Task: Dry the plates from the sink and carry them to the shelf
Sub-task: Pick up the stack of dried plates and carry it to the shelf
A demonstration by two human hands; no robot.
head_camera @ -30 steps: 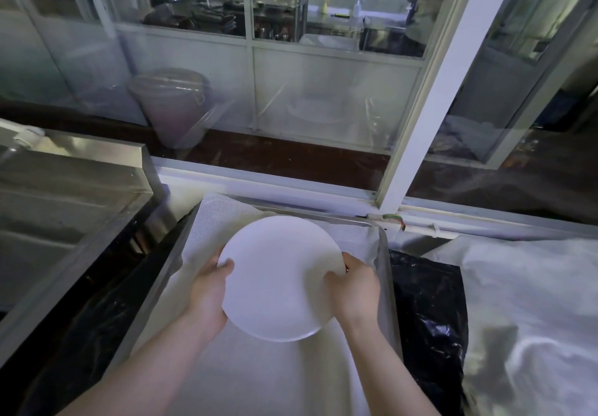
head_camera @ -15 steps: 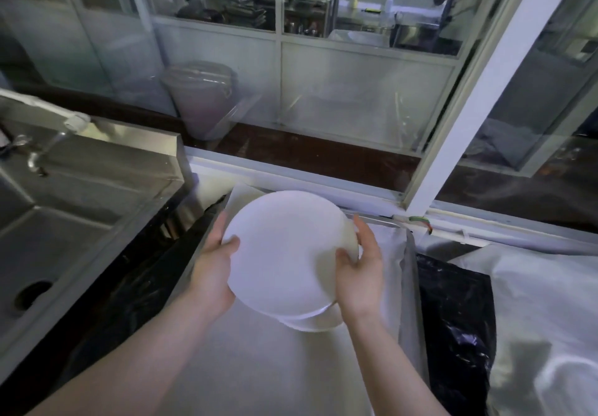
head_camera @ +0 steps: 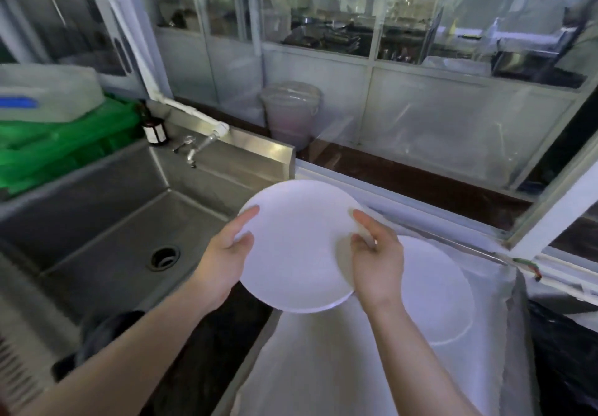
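Both forearms extended forward. Left hand grips plate edge, thumb on top. Right hand holds opposite edge, fingers probably curled underneath.

Green crate left; brown bottle beside tap.

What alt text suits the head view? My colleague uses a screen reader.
Two hands, left and right, hold a white plate by its edges between a steel sink and a cloth-covered tray, where a second plate lies.
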